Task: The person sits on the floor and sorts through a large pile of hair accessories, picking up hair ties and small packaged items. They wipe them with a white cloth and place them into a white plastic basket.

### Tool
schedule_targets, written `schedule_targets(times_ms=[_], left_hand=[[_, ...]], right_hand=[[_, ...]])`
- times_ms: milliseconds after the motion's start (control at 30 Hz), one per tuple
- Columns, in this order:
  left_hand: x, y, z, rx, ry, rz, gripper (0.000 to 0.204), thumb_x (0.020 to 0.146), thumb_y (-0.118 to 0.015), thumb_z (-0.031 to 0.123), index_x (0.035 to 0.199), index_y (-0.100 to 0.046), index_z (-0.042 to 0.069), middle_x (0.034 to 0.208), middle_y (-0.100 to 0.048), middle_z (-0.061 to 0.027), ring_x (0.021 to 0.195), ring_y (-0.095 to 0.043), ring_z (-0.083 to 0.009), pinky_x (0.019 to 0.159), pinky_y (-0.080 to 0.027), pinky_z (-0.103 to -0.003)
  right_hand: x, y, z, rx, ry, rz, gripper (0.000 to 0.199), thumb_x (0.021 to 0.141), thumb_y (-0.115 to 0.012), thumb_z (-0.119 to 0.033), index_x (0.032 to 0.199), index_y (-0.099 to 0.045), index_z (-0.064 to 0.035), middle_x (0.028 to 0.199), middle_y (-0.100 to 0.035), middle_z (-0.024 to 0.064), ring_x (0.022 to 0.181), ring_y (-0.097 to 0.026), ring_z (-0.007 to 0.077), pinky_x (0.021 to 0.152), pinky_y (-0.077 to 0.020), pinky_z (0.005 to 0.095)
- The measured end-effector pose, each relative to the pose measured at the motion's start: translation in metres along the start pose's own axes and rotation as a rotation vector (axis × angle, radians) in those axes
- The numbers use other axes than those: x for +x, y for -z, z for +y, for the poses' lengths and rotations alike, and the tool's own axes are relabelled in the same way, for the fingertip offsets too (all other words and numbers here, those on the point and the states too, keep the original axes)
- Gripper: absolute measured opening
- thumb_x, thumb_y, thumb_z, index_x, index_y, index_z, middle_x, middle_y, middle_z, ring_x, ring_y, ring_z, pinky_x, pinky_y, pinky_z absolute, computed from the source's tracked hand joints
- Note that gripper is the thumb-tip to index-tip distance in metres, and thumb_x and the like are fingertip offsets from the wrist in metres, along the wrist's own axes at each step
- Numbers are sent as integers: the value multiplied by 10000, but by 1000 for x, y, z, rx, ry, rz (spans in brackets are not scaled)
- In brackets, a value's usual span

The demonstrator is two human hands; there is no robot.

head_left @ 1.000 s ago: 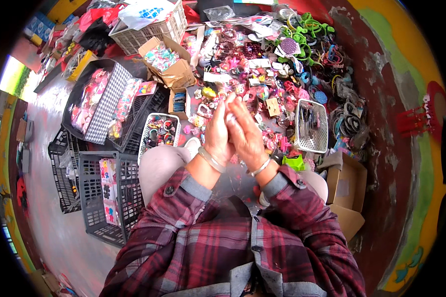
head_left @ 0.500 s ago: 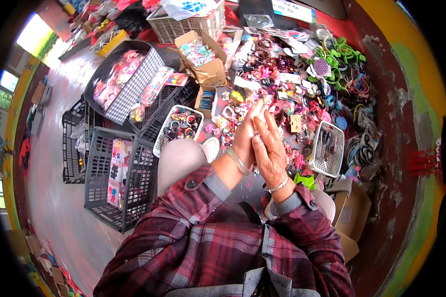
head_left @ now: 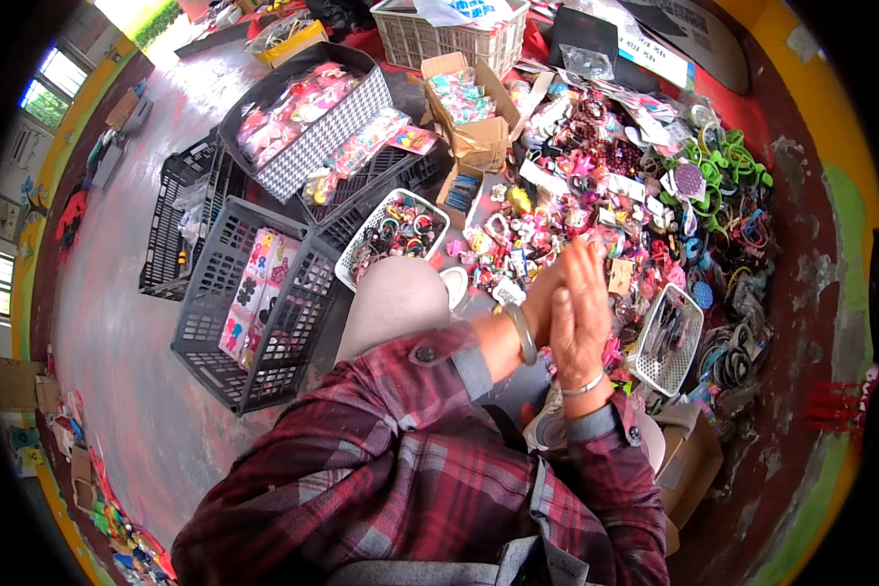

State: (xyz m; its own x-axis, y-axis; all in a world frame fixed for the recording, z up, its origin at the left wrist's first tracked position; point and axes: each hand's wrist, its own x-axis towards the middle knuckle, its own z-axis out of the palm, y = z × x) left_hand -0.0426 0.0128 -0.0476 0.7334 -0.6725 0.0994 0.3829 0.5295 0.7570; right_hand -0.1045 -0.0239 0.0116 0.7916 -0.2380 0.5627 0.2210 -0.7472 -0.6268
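Observation:
My right hand and my left hand are pressed flat together, palm to palm, fingers pointing up and away from me. The left hand is mostly hidden behind the right one. Each wrist wears a bangle, and the sleeves are red plaid. Whether anything lies between the palms cannot be seen. Just beyond the fingertips spreads a heap of colourful hair clips and bands on the floor. A small white mesh basket stands right of my right hand.
A white basket of bangles stands by my knee. Left of it are black plastic crates and a checked tray of packets. Farther off stand an open cardboard box and a white woven basket. Green rings lie far right.
The view has swung so the crates and floor on the left show more. My hands stay pressed together and sit further right in the picture.

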Motion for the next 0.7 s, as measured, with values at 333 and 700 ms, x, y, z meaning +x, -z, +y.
schedule_targets(times_ms=[333,700], left_hand=[[6,-17,28,-398,312,165,509,929,-321,421,1275,-392,53,1191,-490,-81,1089,-466,-191,934,-371,-331],[-7,-21,21,-507,464,133,308,913,-405,362,1042,-535,114,962,-572,-13,851,-537,-124,809,-423,-295]], right_hand=[[-10,-1,22,213,-327,79,362,896,-413,-205,1199,-501,-26,1322,-388,177,1275,-288,315,1046,-210,372],[-4,3,49,116,-359,145,402,880,-435,-180,1252,-440,-29,1316,-382,195,1269,-297,320,1048,-201,387]])
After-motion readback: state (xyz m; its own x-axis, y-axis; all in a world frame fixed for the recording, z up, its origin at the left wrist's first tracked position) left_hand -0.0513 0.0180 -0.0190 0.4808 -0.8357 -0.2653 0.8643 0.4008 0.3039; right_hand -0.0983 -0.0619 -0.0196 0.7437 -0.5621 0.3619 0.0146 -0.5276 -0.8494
